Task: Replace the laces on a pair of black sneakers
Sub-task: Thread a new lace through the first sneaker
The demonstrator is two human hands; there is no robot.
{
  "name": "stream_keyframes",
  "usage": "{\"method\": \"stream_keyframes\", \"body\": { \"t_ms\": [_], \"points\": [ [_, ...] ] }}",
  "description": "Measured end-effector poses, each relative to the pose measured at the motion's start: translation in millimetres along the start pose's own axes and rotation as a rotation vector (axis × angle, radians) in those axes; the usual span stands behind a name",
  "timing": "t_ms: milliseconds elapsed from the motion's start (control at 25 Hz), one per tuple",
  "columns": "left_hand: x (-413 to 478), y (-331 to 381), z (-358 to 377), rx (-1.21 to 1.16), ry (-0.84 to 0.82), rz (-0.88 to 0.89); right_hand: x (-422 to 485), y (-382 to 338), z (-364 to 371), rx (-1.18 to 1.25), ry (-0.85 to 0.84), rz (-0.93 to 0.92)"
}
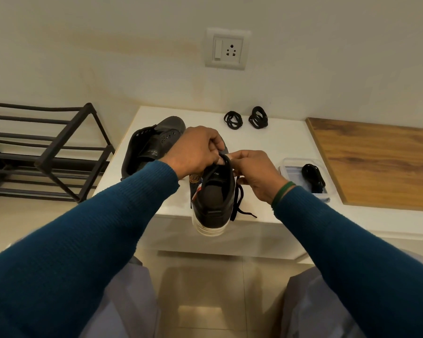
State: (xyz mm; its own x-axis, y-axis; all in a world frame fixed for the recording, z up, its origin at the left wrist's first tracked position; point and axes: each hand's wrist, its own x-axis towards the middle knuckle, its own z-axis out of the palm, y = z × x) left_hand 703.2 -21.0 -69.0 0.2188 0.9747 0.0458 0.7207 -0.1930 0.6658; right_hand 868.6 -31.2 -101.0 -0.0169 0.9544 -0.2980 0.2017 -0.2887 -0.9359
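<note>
Left hand (195, 150) and right hand (257, 174) meet over the near sneaker (213, 198), at its tongue end. Both have fingers curled. The left pinches a loop of the black lace (235, 208) at the top of the opening, and the right pinches the same lace just beside it. We can't tell which eyelet; the knuckles cover it. Loose lace ends trail down the sneaker's right side. Blue knit sleeves, green band (282, 193) on the right wrist.

Near sneaker: black upper, white sole, heel toward us and hanging past the front edge of the white surface (279, 140). We can't tell whether its toe rests there or is lifted; the hands hide it.

Around it:
- Second sneaker (152, 145) sits just left and behind, eyelets showing as open holes, partly blocked by the left hand and forearm.
- Two coiled black lace bundles (233, 120) (258, 117) lie behind and right, well apart from it, side by side near the wall.
- To the right is a clear plastic box (288, 167) with a black bundle (313, 178) inside.
- Further right, a wood-grain panel (376, 162) adjoins the white surface.

Room: a black metal shoe rack (47, 152) stands far left of the sneaker. A white switch-and-socket plate (226, 48) is on the cream wall above and behind it. Beige floor tiles (205, 289) lie below it.
</note>
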Motion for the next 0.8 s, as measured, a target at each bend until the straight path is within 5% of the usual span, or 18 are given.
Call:
{"method": "stream_keyframes", "body": {
  "t_ms": [120,280,320,360,480,560,600,680,800],
  "points": [
    [0.2,-0.1,-1.2,0.033,-0.107,0.031,-0.4,-7.2,9.9,-0.118,0.102,-0.104],
    [4.6,-3.1,-5.3,0.100,-0.178,0.015,4.0,-45.6,-21.2,0.766,0.224,-0.110],
    [5.1,-4.7,-7.0,0.085,-0.188,-0.005,5.2,-52.5,-36.7,0.791,0.220,-0.156],
    [5.4,-6.5,-9.0,0.068,-0.199,-0.023,6.4,-55.8,-50.1,0.583,0.225,-0.214],
    [6.4,-12.0,-13.6,0.018,-0.238,-0.042,-2.5,-44.1,-53.4,-0.693,0.047,-0.291],
    [7.6,-14.1,-16.3,-0.004,-0.259,-0.050,-7.6,-32.2,-37.6,-0.995,-0.194,-0.263],
    [8.4,-15.6,-17.7,-0.015,-0.266,-0.063,-9.0,-32.9,-31.8,-0.837,-0.234,-0.332],
    [9.7,-19.0,-21.1,-0.039,-0.283,-0.093,-8.8,-46.8,-39.2,-0.126,-0.192,-0.491],
    [10.8,-21.7,-21.8,-0.065,-0.319,-0.101,0.3,-67.0,-69.7,0.872,-0.116,-0.426]
  ]
}}
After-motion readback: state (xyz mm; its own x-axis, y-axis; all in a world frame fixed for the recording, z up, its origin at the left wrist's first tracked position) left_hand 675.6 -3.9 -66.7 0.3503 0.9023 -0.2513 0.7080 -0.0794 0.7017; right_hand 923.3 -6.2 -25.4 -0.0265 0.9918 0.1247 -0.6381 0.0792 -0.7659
